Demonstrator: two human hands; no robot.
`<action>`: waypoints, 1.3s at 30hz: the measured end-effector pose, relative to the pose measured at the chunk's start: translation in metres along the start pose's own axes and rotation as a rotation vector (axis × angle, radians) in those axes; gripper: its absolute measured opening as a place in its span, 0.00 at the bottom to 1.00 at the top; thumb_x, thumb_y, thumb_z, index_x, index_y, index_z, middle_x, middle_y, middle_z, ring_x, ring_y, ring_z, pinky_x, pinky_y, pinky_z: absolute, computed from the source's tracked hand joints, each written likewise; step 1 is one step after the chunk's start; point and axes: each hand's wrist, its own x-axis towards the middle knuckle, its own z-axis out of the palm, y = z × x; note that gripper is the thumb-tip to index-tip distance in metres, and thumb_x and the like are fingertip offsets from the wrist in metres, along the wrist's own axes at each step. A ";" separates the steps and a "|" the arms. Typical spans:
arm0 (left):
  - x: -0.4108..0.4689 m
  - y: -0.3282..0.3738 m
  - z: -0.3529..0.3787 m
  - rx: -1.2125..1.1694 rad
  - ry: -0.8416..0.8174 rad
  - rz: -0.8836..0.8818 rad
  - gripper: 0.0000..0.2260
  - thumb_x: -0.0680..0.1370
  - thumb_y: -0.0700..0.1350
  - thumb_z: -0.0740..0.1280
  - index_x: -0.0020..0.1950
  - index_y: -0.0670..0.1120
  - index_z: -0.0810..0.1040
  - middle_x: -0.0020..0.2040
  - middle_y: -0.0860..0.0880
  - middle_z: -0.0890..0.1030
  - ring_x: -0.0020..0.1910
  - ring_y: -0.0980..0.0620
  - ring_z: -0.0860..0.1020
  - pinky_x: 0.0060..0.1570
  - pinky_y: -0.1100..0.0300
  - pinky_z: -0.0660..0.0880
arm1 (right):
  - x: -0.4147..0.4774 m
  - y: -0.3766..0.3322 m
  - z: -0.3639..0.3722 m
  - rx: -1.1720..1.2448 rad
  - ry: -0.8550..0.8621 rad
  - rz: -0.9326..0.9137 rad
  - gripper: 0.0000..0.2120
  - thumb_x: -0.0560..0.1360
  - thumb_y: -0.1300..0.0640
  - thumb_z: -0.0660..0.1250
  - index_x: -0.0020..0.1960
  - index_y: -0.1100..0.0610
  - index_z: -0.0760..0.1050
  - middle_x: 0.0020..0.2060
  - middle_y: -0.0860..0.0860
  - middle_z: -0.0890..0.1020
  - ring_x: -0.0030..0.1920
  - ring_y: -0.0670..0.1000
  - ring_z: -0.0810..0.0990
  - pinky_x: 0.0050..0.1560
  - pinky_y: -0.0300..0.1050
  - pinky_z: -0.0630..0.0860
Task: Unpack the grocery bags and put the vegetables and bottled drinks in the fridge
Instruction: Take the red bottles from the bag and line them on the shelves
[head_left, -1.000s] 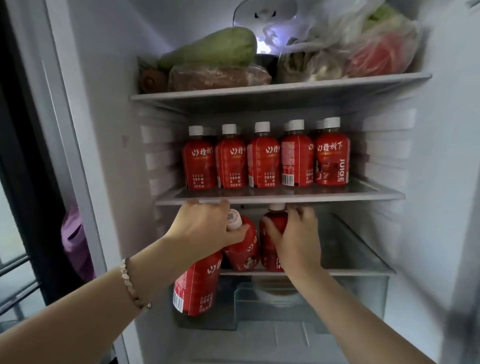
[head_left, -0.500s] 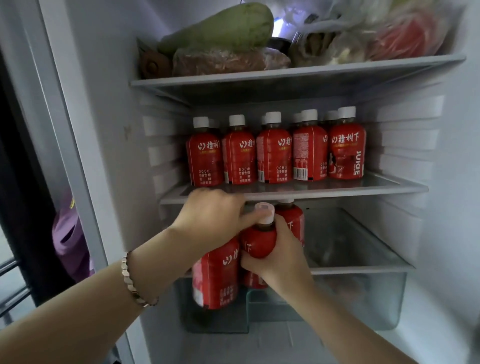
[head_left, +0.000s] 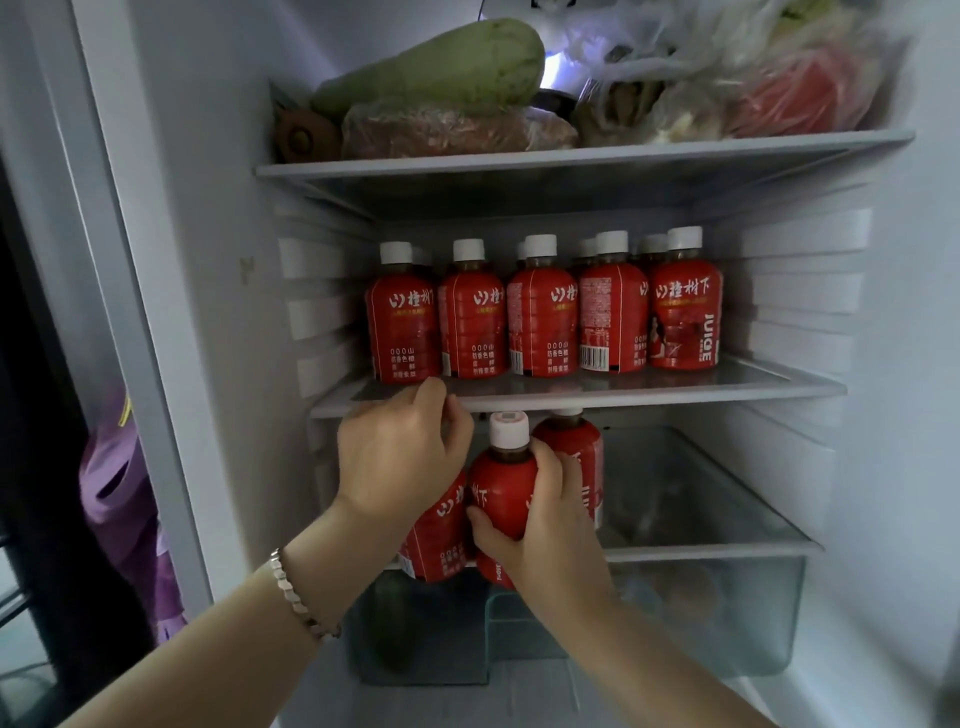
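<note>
Both my hands are seating red bottles at the lower glass shelf.
My right hand is gripping a juice bottle by its body, cap up and long axis near vertical. My left hand is curling over the second bottle, which is leaning. I'm aiming to set the bases flat beside the standing bottle.

5 red-labelled, white-capped juice bottles line the middle glass shelf's front, 4 more caps behind. Below are 3 more bottles; above, 1 pale green gourd.
</note>
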 end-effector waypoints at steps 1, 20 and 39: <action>-0.006 0.002 -0.001 -0.011 -0.001 -0.016 0.12 0.74 0.45 0.58 0.33 0.43 0.75 0.26 0.50 0.75 0.21 0.51 0.72 0.22 0.64 0.63 | -0.001 0.002 0.003 -0.062 0.080 -0.034 0.35 0.70 0.38 0.64 0.69 0.55 0.60 0.63 0.55 0.70 0.60 0.54 0.74 0.55 0.44 0.74; -0.066 0.018 -0.006 -0.436 -0.416 -0.442 0.20 0.75 0.49 0.69 0.65 0.55 0.69 0.71 0.51 0.56 0.67 0.49 0.64 0.60 0.62 0.65 | 0.022 0.021 0.018 -0.327 0.067 0.056 0.37 0.69 0.35 0.54 0.73 0.53 0.57 0.74 0.61 0.52 0.74 0.66 0.47 0.68 0.71 0.54; -0.066 -0.020 0.060 -0.225 -0.767 -0.420 0.37 0.80 0.42 0.57 0.71 0.61 0.29 0.78 0.45 0.46 0.69 0.41 0.65 0.62 0.47 0.71 | 0.023 0.023 0.014 -0.386 -0.125 0.171 0.47 0.71 0.33 0.62 0.76 0.46 0.36 0.72 0.59 0.31 0.73 0.68 0.40 0.70 0.67 0.53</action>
